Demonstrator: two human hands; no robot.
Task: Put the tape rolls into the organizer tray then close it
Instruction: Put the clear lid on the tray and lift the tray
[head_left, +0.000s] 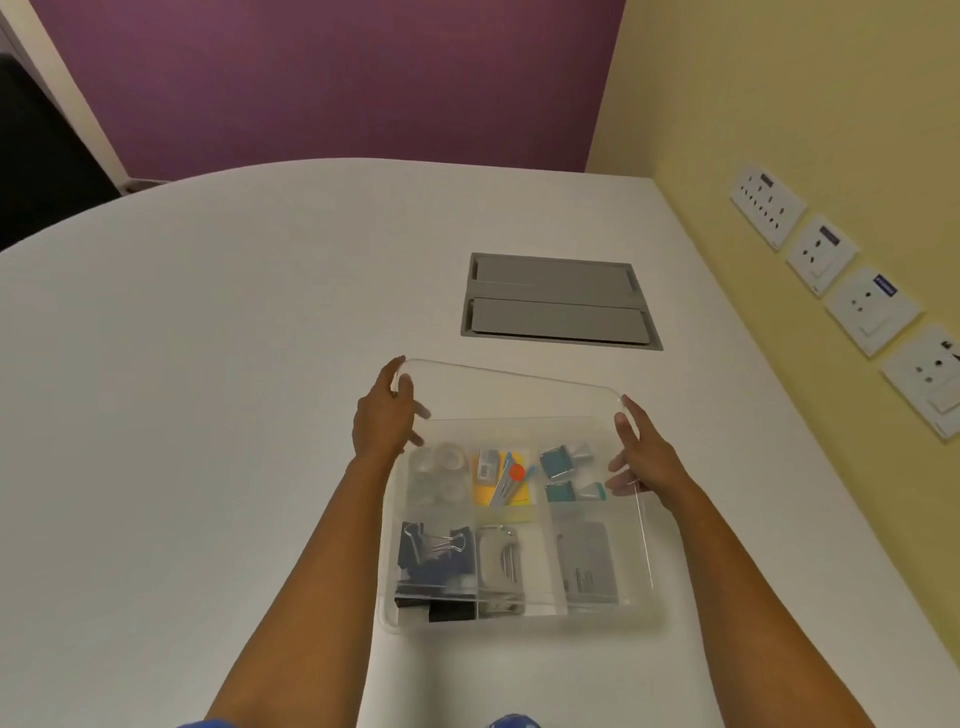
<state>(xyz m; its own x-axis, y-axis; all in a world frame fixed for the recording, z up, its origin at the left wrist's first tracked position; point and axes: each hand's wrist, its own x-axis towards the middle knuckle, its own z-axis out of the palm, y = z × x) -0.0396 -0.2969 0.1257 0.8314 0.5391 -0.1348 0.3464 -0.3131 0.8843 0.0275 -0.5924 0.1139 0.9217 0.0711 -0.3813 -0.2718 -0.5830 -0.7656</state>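
Note:
A clear plastic organizer tray (655, 608) sits on the white table in front of me. Its clear lid (511, 395) is held tilted above it, far edge raised, near edge low over the tray. My left hand (385, 415) grips the lid's left side and my right hand (643, 457) grips its right side. Clear tape rolls (439, 470) lie in the tray's far-left compartment. The other compartments hold yellow sticky notes with pens, teal clips, dark binder clips and metal items.
A grey cable hatch (558, 301) is set into the table beyond the tray. A yellow wall with several white socket plates (821, 254) runs along the right table edge. A purple wall stands behind.

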